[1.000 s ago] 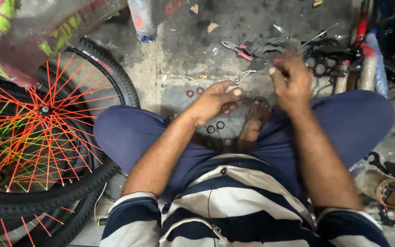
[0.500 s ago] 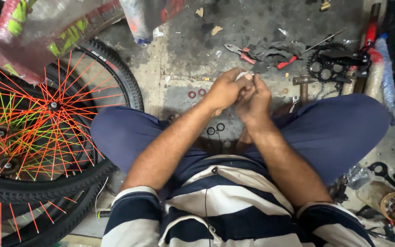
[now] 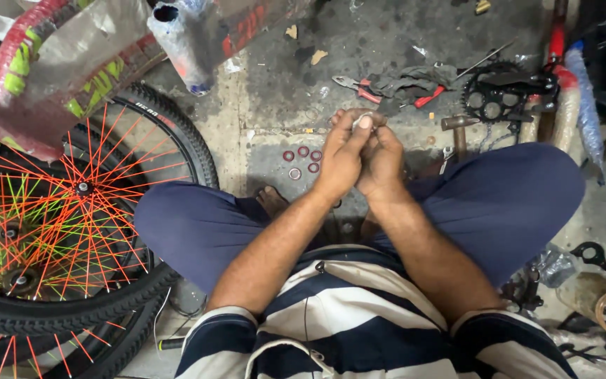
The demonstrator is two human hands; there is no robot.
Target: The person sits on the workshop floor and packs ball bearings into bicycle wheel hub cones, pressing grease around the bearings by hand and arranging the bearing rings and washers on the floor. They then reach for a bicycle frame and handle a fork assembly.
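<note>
I sit cross-legged on a concrete floor. My left hand (image 3: pixel 341 151) and my right hand (image 3: pixel 381 158) are pressed together in front of me, above my crossed legs. Between the fingertips of both hands sits a small pale part (image 3: pixel 361 119); its shape is mostly hidden by the fingers. Several small red rings (image 3: pixel 301 160) lie on the floor just left of my hands.
Bicycle wheels with orange and green spokes (image 3: pixel 71 224) lie at my left. A wrapped bicycle frame (image 3: pixel 106 49) is at top left. Red-handled pliers (image 3: pixel 355 85), a dark rag (image 3: pixel 412 81), a hammer (image 3: pixel 457 130) and a chainring crank (image 3: pixel 496 95) lie ahead.
One second ago my hands were apart, the right one farther right; they have come together and closed around the small part. The view has shifted slightly.
</note>
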